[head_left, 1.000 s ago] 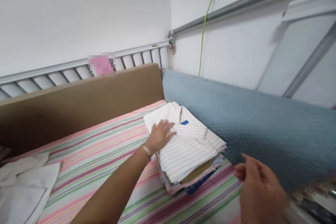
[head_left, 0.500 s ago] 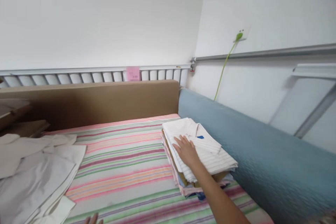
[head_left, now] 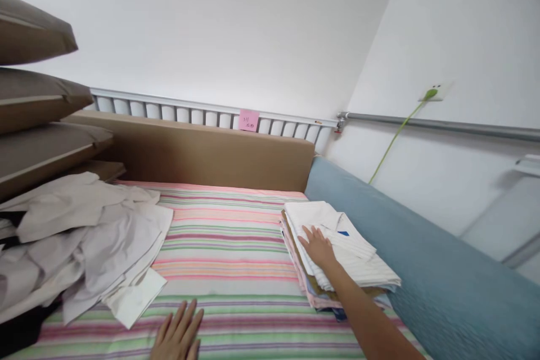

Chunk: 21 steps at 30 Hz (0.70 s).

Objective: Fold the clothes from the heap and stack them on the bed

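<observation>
My right hand [head_left: 317, 246] lies flat, fingers spread, on a folded white pinstriped shirt [head_left: 358, 259] with a small blue label. That shirt tops a stack of folded clothes [head_left: 320, 295] on the striped bed sheet [head_left: 228, 247], against the blue cushion. My left hand [head_left: 178, 333] is at the bottom edge, fingers stretched out over the sheet and holding nothing. It is nearest the loose corner of a heap of crumpled white garments [head_left: 88, 236] at the left.
A brown headboard [head_left: 202, 152] runs along the back, with a white railing and a pink note [head_left: 248, 120] above it. A long blue cushion [head_left: 442, 281] lines the right side. Brown pillows [head_left: 37, 95] are stacked at the far left. A green cable [head_left: 396, 135] hangs from a wall socket.
The view has swung left, bringing the white heap and pillows into sight. My right hand stays on the folded shirt. My left hand has risen further into view at the bottom.
</observation>
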Available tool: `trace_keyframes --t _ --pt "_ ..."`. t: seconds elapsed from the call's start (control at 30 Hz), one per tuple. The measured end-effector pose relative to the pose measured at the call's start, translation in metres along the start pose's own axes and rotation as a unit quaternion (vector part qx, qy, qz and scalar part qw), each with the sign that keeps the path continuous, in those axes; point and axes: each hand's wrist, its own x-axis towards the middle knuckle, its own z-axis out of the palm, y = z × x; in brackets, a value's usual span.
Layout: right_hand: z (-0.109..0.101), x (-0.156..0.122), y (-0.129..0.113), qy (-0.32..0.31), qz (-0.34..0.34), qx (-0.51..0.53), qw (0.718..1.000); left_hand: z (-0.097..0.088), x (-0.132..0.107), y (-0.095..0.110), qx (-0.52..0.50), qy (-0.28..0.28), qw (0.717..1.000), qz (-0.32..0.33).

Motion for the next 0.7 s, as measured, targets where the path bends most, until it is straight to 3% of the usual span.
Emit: trace_keyframes --t 0.13,0.2,0.37,0.57,0.7 --pt "-0.015 -0.042 -0.025 0.102 -0.105 -0.043 0.988 0.000 -0.003 0.003 -0.027 -0.017 0.999 -0.029" --pt "-0.018 -0.063 -0.029 0.118 -0.150 -0.063 0.980 -0.001 -0.004 0.005 -0.053 -0.032 0.997 -0.044" --pt "-0.023 -0.095 -0.012 0.094 -0.155 -0.111 0.977 -0.001 -0.006 0.007 -0.098 -0.059 0.991 -0.073" --pt "-0.027 -0.097 -0.005 0.065 -0.126 -0.133 0.981 0.000 -0.006 0.008 -0.135 -0.090 0.982 -0.092" --pt "-0.027 -0.097 -0.003 0.051 -0.140 -0.122 0.981 -0.011 -0.004 0.007 -0.147 -0.099 0.979 -0.102"
